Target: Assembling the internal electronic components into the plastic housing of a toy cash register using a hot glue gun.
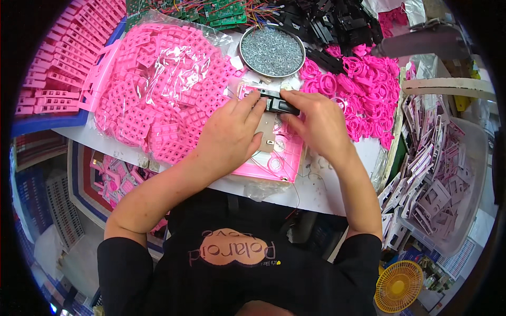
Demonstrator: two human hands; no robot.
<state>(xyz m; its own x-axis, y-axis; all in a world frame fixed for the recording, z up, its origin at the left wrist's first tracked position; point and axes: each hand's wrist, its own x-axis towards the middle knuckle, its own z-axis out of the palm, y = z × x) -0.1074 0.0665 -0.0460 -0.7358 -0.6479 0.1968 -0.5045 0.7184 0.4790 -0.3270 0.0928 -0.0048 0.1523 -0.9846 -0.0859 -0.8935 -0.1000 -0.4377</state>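
A pink plastic housing point(296, 167) lies on the white worktop in front of me, with a flat grey-brown plate point(265, 138) and thin wires inside it. Over its far edge is a small black plastic part point(283, 106). My right hand point(320, 125) pinches the right end of this part between thumb and fingers. My left hand point(232, 130) has its fingers bent and closed against the part's left end, with the thumb lower, near the plate. The fingers partly cover the part and the far side of the housing.
Beyond the hands stands a round metal dish of screws point(272, 51). Bagged pink keypads point(153, 89) heap up at left, pink ring-shaped parts point(363, 87) at right. Green circuit boards point(224, 13) and black parts point(327, 23) lie behind. A clear bin point(466, 210) and yellow basket point(399, 286) stand lower right.
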